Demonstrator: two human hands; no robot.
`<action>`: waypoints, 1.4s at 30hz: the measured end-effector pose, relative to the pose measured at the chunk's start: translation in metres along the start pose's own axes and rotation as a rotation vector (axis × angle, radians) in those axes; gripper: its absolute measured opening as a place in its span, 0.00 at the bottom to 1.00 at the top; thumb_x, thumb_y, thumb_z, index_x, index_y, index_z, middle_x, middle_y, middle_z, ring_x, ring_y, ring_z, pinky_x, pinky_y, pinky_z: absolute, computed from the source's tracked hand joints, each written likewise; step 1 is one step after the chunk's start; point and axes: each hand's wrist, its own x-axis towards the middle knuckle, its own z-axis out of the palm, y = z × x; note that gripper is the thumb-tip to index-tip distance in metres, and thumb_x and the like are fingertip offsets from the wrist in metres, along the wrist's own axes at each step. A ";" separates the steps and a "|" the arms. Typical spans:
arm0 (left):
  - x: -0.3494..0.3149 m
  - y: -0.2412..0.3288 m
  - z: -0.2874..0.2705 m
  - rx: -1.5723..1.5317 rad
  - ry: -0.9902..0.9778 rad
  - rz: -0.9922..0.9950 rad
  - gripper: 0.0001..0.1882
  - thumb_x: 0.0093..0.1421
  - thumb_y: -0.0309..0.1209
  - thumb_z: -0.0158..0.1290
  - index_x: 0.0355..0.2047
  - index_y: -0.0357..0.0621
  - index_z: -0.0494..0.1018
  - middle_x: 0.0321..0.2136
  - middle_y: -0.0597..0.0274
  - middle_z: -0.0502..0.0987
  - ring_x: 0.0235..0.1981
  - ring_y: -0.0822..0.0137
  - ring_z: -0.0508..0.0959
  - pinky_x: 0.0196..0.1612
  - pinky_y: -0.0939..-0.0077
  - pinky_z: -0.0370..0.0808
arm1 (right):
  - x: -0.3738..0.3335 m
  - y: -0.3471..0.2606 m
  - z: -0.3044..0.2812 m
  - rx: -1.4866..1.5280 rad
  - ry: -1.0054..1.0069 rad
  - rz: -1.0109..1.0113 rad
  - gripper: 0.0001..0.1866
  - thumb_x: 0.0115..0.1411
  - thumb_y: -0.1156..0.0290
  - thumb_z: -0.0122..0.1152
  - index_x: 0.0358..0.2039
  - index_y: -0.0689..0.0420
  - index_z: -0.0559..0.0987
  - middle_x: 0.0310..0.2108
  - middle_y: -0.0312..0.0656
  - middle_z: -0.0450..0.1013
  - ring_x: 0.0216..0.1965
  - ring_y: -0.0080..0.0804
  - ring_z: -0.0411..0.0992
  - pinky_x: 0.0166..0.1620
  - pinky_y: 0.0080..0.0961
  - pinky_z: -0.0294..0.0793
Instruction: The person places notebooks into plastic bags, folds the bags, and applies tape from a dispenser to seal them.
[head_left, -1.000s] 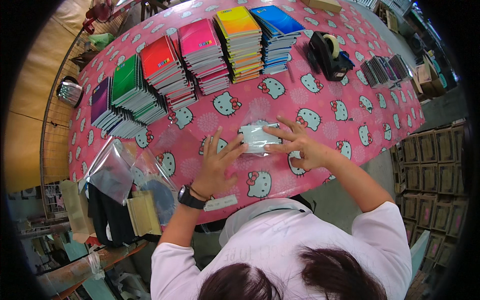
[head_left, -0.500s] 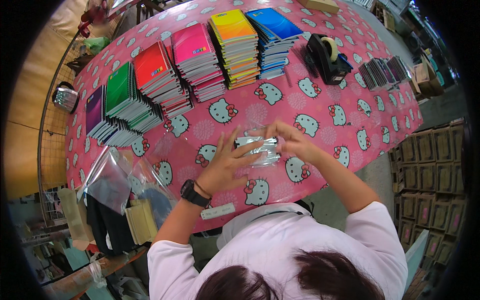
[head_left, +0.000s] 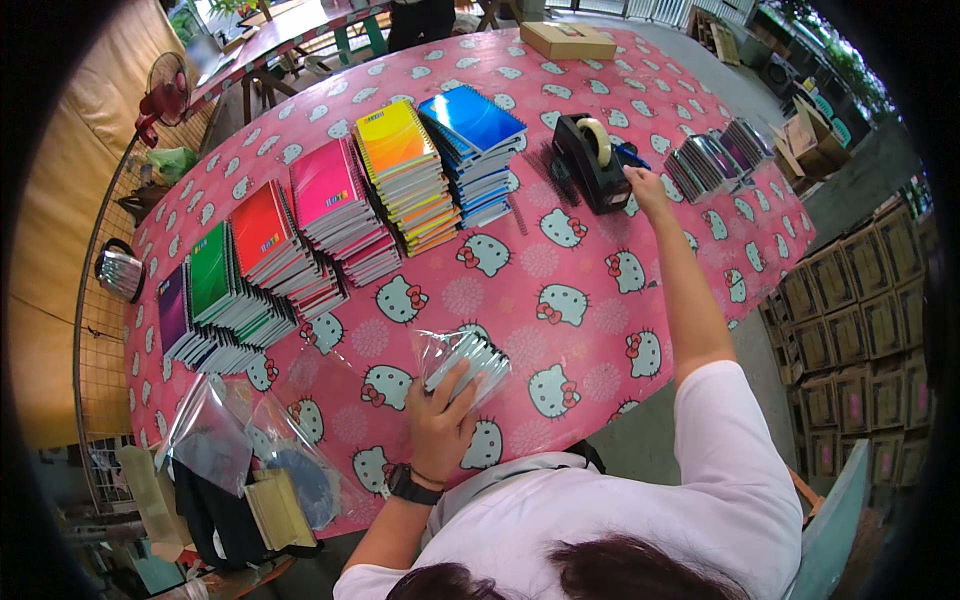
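My left hand (head_left: 440,418), with a dark watch at its wrist, grips a bundle of small notebooks in a clear plastic bag (head_left: 480,362). The bundle is tilted on the pink table, its pale edges showing, and the bag's loose end spreads out at the far left. Stretched far to the right, my right hand (head_left: 648,190) is at the near right end of a black tape dispenser (head_left: 592,165) holding a roll of tape (head_left: 597,140). Its fingers are drawn together there; whatever is between them is too small to make out. A blue object (head_left: 632,155) lies just beyond.
Stacked spiral notebooks (head_left: 320,185) in several colours stand in a row at the back left. Wrapped bundles (head_left: 715,160) lie right of the dispenser. Clear plastic bags (head_left: 212,430) are at the table's left edge. A cardboard box (head_left: 567,42) sits at the far edge; brown cartons (head_left: 850,330) are stacked right.
My right hand has left the bundle and reached out to the tape dispenser. My left hand now holds the bagged bundle alone, turned at a slant. The view has shifted, showing more of the background.
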 end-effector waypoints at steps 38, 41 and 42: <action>-0.001 -0.006 -0.016 -0.120 -0.139 0.010 0.37 0.36 0.33 0.65 0.52 0.57 0.71 0.63 0.50 0.51 0.61 0.40 0.54 0.60 0.51 0.57 | -0.220 -0.240 0.015 -0.660 -0.954 -0.585 0.22 0.41 0.57 0.72 0.28 0.63 0.78 0.22 0.45 0.75 0.28 0.39 0.76 0.33 0.30 0.75; -0.009 -0.008 -0.003 -0.285 0.140 -0.009 0.39 0.37 0.33 0.66 0.54 0.54 0.68 0.63 0.50 0.52 0.61 0.39 0.52 0.60 0.48 0.56 | -0.227 -0.177 0.016 0.208 -1.133 -0.308 0.24 0.42 0.61 0.72 0.35 0.63 0.77 0.30 0.45 0.75 0.33 0.37 0.75 0.38 0.28 0.73; -0.010 -0.014 -0.002 -0.243 0.132 0.035 0.42 0.35 0.32 0.67 0.55 0.53 0.66 0.62 0.50 0.52 0.62 0.42 0.53 0.60 0.51 0.57 | -0.245 -0.166 0.014 0.595 -1.190 -0.146 0.25 0.42 0.62 0.72 0.38 0.63 0.76 0.33 0.45 0.75 0.34 0.37 0.75 0.39 0.28 0.73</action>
